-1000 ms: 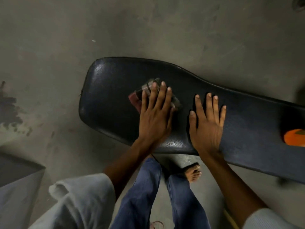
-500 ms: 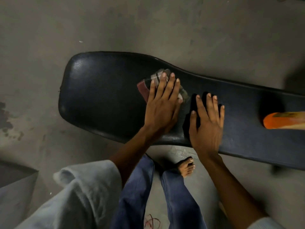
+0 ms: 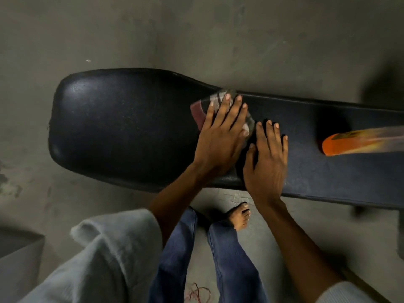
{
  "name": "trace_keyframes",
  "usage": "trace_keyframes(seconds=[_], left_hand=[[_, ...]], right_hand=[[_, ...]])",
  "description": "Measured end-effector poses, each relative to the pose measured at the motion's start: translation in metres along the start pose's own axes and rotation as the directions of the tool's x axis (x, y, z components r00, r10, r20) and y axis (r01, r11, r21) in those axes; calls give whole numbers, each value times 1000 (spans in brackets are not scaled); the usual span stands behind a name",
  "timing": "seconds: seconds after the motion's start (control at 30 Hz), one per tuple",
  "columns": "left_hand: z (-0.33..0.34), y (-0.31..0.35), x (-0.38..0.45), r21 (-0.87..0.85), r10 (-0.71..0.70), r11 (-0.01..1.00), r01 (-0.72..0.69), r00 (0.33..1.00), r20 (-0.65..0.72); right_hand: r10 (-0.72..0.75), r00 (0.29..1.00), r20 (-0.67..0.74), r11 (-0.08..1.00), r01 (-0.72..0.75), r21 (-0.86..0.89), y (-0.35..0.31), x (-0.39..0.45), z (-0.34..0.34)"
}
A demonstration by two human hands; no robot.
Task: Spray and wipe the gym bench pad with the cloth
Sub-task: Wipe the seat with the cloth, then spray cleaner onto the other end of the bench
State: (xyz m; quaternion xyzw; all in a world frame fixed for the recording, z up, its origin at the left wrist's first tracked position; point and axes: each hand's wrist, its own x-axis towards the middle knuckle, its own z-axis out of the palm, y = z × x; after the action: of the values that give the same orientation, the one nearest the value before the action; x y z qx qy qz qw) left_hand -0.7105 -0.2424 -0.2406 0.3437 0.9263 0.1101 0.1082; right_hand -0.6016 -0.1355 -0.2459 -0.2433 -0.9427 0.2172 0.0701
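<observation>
A black padded gym bench pad (image 3: pixel 122 132) lies across the view, wide at the left and narrowing to the right. My left hand (image 3: pixel 220 138) lies flat with spread fingers on a folded checked cloth (image 3: pixel 197 113), pressing it onto the pad near the far edge of the neck. Most of the cloth is hidden under the palm. My right hand (image 3: pixel 266 162) rests flat and empty on the pad just to the right, touching the left hand's side. An orange bottle (image 3: pixel 358 142) lies on the pad at the right, blurred.
Grey concrete floor (image 3: pixel 196 33) surrounds the bench. My legs in blue jeans (image 3: pixel 227 254) and a bare foot (image 3: pixel 240 217) stand below the pad's near edge. A grey block (image 3: pixel 15 254) sits at the lower left, and red thread (image 3: pixel 197 293) lies on the floor.
My left hand has slid the cloth rightward along the pad toward the narrow part. The view has shifted, bringing more of the orange bottle into sight. My right hand stays planted.
</observation>
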Motion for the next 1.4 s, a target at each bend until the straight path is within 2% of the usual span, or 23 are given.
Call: trace_keyframes(seconds=[0.17,0.27,0.33,0.4,0.5,0.6,0.73,0.83,0.93,1.03,1.1,1.2,1.33,1.4], left_hand=[[6,2,-83,37,148,988,-151,986,74],[2,-3,-69,63,174,982,-179,982,74],[-2,0,-48,45,156,986,-159,986,62],[-6,8,-38,-37,95,995,-93,995,42],[-11,34,-45,-257,-24,966,12,999,-43],[-14,76,-41,-435,-56,901,-8,989,-135],[-11,125,-6,-595,-84,803,-39,981,-178],[-18,155,15,-658,-64,752,-37,990,-129],[-25,179,37,-666,14,746,-23,1000,-19],[-17,194,58,-574,50,819,2,996,74],[-9,198,63,-505,57,863,-32,998,34],[-2,199,47,-536,42,844,-29,999,12],[-2,200,12,-610,33,791,55,991,132],[-3,204,-6,-664,89,747,24,987,136]], right_hand=[[-28,998,52,999,29,-19,9,-1,-9],[-62,997,49,998,63,-17,15,-1,-6],[-72,997,15,996,71,51,18,-2,-6],[-46,998,-37,986,51,156,21,-6,-12],[18,995,-102,969,8,248,28,-17,-32],[18,989,-146,970,18,242,45,-28,-49],[58,979,-193,975,-15,220,67,-34,-65],[106,962,-250,970,-45,239,78,-43,-76],[192,921,-338,956,-96,278,90,-53,-89],[309,843,-441,927,-164,338,96,-53,-107],[332,813,-479,918,-161,362,98,-47,-120],[311,811,-496,912,-108,396,100,-35,-139],[305,843,-444,883,-76,463,86,-22,-159],[313,849,-426,862,-65,503,76,-13,-168]])
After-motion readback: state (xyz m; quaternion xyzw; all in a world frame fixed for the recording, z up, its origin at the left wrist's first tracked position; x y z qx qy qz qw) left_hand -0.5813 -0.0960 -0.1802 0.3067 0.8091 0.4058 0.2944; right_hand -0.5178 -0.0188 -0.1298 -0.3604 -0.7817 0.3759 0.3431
